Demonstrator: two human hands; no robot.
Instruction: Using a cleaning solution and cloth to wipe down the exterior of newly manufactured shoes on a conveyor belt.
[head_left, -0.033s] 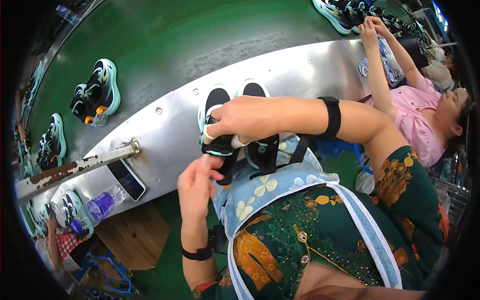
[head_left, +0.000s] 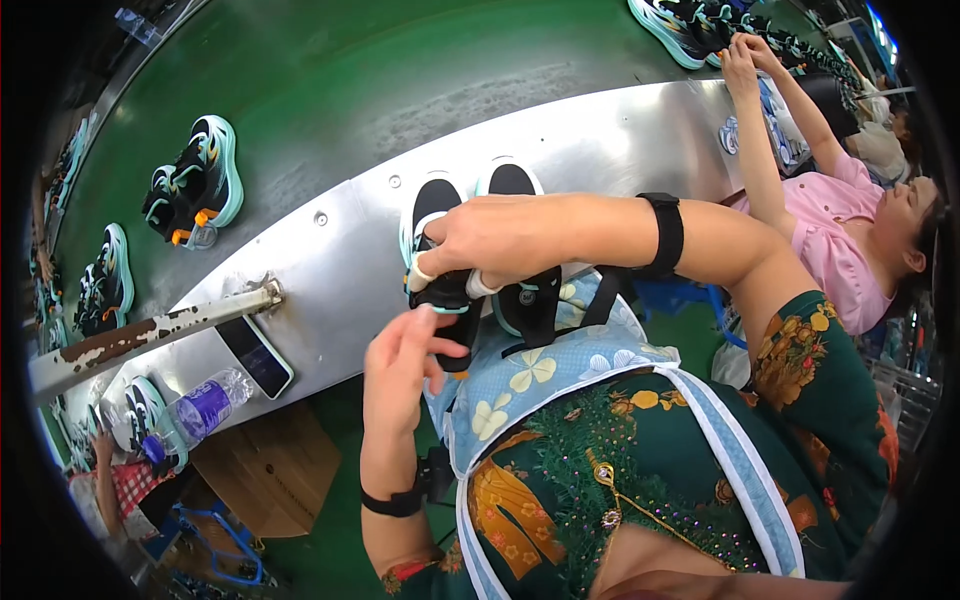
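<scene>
A black shoe with a mint-green sole rests at the metal table's near edge, toe pointing away from me. My right hand, with white wraps on two fingers, is closed around its middle, partly hiding it. At the shoe's heel end, my left hand has its fingers apart, the fingertips close to the heel opening. Whether they touch it I cannot tell. The matching second shoe lies just to the right, partly under my right forearm.
A rusty white metal bar juts in from the left, above a phone and a plastic bottle. More shoes sit on the green surface. A co-worker in pink sits at right. A cardboard box stands below the table.
My left hand has shifted slightly to the right, and its fingers have spread. My right hand keeps its hold on the shoe.
</scene>
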